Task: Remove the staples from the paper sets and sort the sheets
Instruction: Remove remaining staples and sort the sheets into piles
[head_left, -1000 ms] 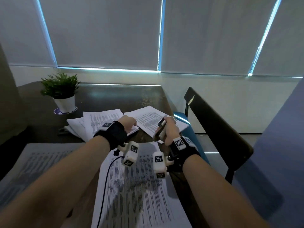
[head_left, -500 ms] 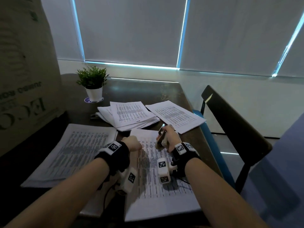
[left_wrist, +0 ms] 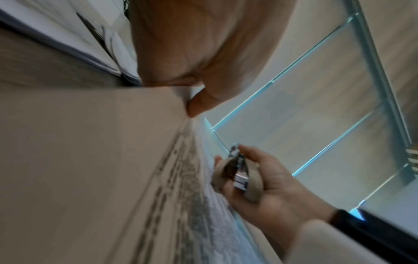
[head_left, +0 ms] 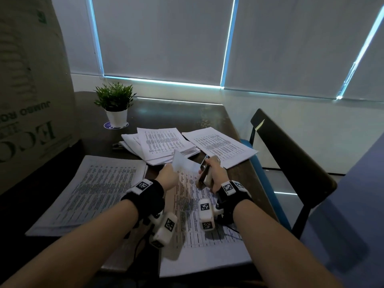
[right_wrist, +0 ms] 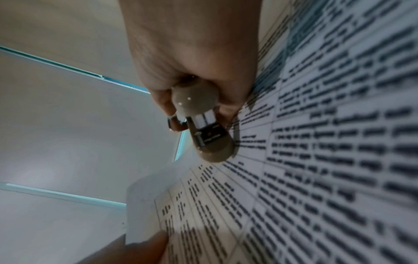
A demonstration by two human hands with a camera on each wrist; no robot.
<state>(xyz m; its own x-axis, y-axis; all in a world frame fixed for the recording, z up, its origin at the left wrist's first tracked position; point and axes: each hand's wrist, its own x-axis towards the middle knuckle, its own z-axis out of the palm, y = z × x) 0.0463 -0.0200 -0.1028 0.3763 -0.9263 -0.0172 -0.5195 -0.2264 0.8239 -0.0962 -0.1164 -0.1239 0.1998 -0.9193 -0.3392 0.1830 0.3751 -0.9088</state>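
A printed paper set [head_left: 193, 221] lies on the dark table right in front of me. My left hand [head_left: 169, 175] pinches its top sheet's far corner [head_left: 180, 163] and lifts it off the set; the thumb [left_wrist: 199, 105] presses on the sheet's edge [left_wrist: 113, 142]. My right hand [head_left: 215, 172] grips a beige staple remover [head_left: 204, 173], held just right of the lifted corner above the set. The remover [right_wrist: 208, 132] shows metal parts between its two beige handles, and also appears in the left wrist view [left_wrist: 239, 171]. No staple is visible.
Another paper stack [head_left: 91, 192] lies to the left, a loose pile [head_left: 160, 146] and a further set [head_left: 220, 146] farther back. A potted plant [head_left: 115, 104] stands at the back, a cardboard box [head_left: 31, 90] at the left, a black chair [head_left: 291, 163] beside the table's right edge.
My left hand has taken the top sheet's far corner and raised it from the set. My right hand with the staple remover stayed close beside it. The head view has shifted slightly.
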